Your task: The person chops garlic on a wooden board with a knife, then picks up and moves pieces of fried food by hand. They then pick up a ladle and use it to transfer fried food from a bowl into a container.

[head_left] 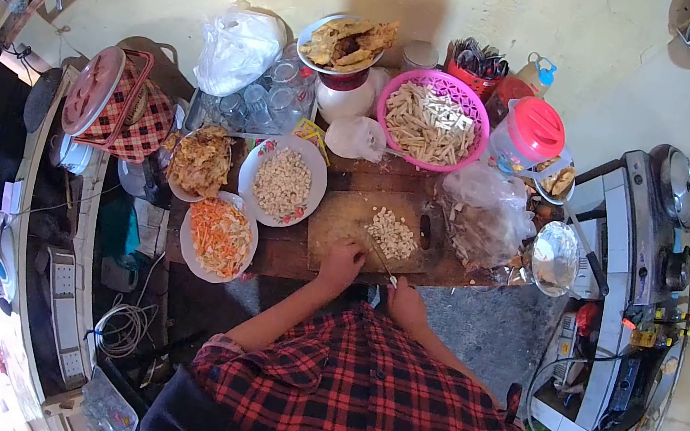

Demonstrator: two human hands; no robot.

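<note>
My right hand (408, 305) is closed around the handle of a knife (381, 258), whose thin blade slants up and left over a wooden cutting board (331, 222). Diced pale pieces (393, 235) lie heaped on the board just beyond the blade. Left of the knife, at the board's near edge, rests my left hand (340, 264) with its fingers curled in; whatever they may hold is hidden. A white plate (315, 176) of similar diced pieces stands to the left. Behind the board, a pink basket (480, 120) contains pale cut sticks.
Left are a plate (241, 268) of shredded carrot and cabbage and a plate of fried food (200, 162). Clear plastic bags (488, 207) and a foil-like silver bowl (555, 258) sit right. Glasses (256, 100) and a red-lidded container (534, 130) stand behind. A stove (653, 203) is far right.
</note>
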